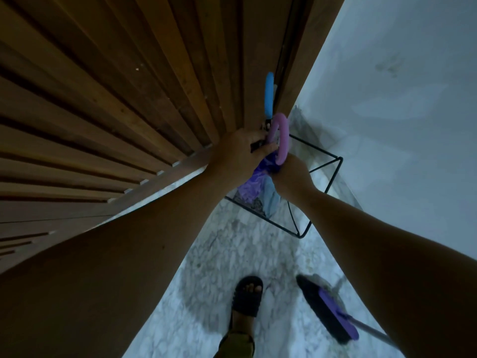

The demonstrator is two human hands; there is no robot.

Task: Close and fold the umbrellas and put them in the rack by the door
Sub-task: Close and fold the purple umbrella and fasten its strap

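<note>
A folded purple umbrella [251, 183] with a pink curved handle [281, 136] stands upright in the black wire rack [333, 174] on the floor by the wooden door. My left hand [238, 153] grips the umbrella just below the handle. My right hand [291, 174] grips the gathered canopy at the handle's base. A second umbrella with a blue handle [269, 95] and light blue fabric [272, 197] stands in the same rack behind it, against the door frame.
A slatted wooden door [116, 99] fills the left side. A pale wall [400, 99] is on the right. On the marble floor lie a black brush with a purple head [327, 308] and my sandalled foot [247, 295].
</note>
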